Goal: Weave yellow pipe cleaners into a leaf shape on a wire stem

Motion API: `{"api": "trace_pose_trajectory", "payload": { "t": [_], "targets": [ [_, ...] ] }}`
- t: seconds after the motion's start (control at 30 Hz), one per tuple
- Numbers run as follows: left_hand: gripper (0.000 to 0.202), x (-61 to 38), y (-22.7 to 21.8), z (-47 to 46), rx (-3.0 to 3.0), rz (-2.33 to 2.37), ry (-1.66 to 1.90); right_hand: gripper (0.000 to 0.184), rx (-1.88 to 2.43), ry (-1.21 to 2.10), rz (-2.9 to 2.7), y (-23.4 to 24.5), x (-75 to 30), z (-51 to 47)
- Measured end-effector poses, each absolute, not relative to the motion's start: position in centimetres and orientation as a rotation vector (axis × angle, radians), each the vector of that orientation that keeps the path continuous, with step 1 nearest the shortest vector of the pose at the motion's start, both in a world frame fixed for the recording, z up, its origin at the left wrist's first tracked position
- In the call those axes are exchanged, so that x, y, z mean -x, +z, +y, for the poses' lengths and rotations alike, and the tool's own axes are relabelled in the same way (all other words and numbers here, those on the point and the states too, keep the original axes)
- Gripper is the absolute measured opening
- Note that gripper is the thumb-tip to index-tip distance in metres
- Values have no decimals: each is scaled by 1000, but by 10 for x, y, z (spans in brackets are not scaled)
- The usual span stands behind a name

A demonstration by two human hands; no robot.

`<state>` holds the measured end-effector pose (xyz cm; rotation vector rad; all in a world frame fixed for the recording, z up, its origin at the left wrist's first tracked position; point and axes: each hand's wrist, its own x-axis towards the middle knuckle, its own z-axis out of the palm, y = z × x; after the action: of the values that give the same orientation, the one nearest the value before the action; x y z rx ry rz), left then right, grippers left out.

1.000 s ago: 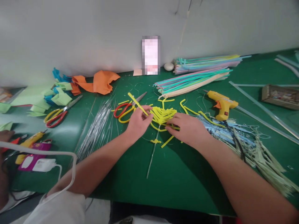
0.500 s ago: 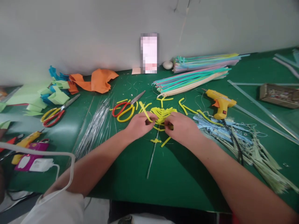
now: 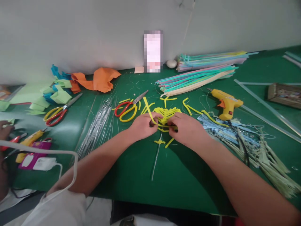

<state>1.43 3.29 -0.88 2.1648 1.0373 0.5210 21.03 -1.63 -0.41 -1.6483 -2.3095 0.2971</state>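
Note:
A yellow woven figure (image 3: 167, 113) made of folded straw strips lies on the green table (image 3: 131, 169), threaded on a thin wire stem (image 3: 156, 160). My left hand (image 3: 141, 126) pinches a loose yellow strip (image 3: 147, 108) at the figure's left side. On the figure's right side, my right hand (image 3: 188, 129) is closed on its lower strips. A small yellow knot (image 3: 160, 142) and a short yellow piece (image 3: 168, 143) sit on the stem just below my hands.
Red-and-yellow scissors (image 3: 128, 108) lie left of the figure, a second pair (image 3: 57, 113) further left. A yellow glue gun (image 3: 227, 103) is at right, straw bundles (image 3: 199, 78) behind, wires (image 3: 96, 128) at left, pale woven pieces (image 3: 254, 147) at right. Another person's hand (image 3: 6, 130) shows at far left.
My two hands have drawn together onto the yellow figure; the left hand brought its loose strip down from a raised slant to the figure's left edge.

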Motion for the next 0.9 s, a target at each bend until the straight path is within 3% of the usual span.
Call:
{"api": "trace_pose_trajectory", "payload": {
  "t": [0.2,0.4,0.5,0.6,0.77,0.9],
  "targets": [
    [43,-13,-13,36,-2121,1051,529,9,1663,161,-2222,-1,-216,-19],
    [37,-13,-14,37,-2081,1046,536,18,2058,21,-1948,16,-241,-23],
    [36,-13,-12,36,-2083,1041,546,32,2274,229,-1937,22,-246,-22],
    [32,-14,-11,35,-2064,1063,548,28,2292,392,-1968,23,-245,-20],
    [31,-14,-15,36,-2034,1085,547,17,2050,745,-1878,24,-249,-20],
    [30,-14,-17,35,-2073,1094,557,26,1778,1079,-1587,24,-253,-20]
  ]
}}
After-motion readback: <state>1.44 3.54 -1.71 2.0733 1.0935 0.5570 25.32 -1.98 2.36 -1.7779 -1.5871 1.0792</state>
